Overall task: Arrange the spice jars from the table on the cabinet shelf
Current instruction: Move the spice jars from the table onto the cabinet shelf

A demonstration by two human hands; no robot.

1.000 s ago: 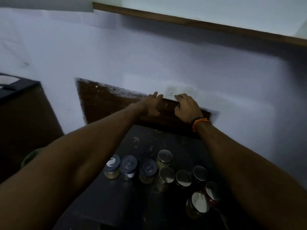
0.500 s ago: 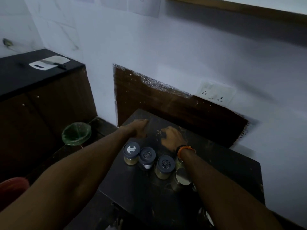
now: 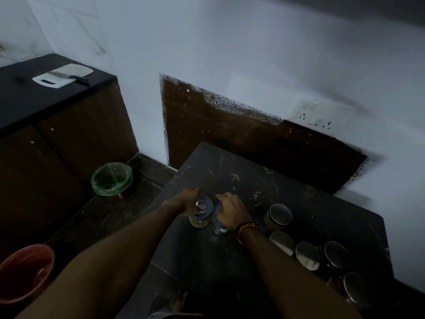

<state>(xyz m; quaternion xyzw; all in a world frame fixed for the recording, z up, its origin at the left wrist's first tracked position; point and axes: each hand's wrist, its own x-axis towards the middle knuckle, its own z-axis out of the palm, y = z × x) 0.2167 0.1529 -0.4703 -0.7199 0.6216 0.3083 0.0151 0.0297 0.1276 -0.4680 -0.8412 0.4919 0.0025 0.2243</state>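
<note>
We can read no text: the mark on the blue jar lid (image 3: 202, 205) near the table's (image 3: 310, 203) left edge is too blurred.

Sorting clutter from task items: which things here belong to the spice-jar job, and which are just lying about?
Job: blue-lidded jars under left hand and right hand; steel-lidded jars; table.
Lying about: knife, cutting board, green-lined bin, red bucket.
</note>
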